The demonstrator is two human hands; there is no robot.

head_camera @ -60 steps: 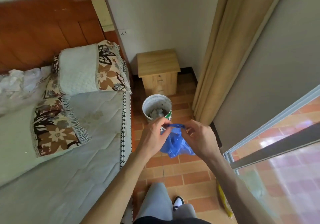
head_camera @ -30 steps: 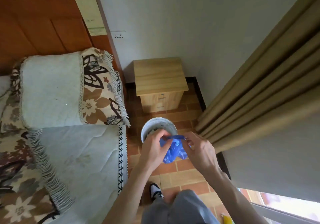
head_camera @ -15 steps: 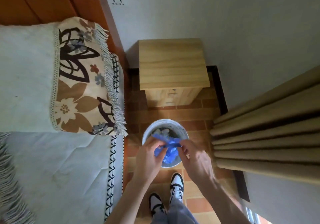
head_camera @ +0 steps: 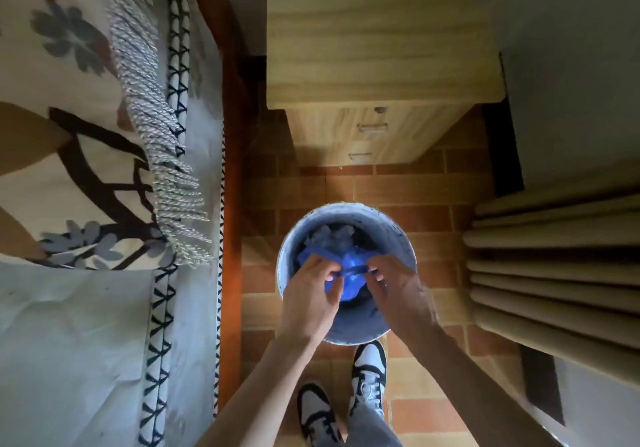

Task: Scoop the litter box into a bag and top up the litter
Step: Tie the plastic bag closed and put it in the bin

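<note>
- Brick-tiled floor (head_camera: 304, 183) between bed (head_camera: 86, 308) and wooden nightstand (head_camera: 377, 31).
- Left hand (head_camera: 310, 299) and right hand (head_camera: 398, 294) each pinch the blue bag (head_camera: 349, 273), stretching its edge between both grips.
- White bucket (head_camera: 287, 249) sits directly beneath the grips.

arms: bare, no sleeves | trousers (head_camera: 372, 427): grey | sneakers (head_camera: 369, 368): black-and-white, laced

Both arms reach down, left hand (head_camera: 310, 297) and right hand (head_camera: 398, 291) pinching with curled fingers.
</note>
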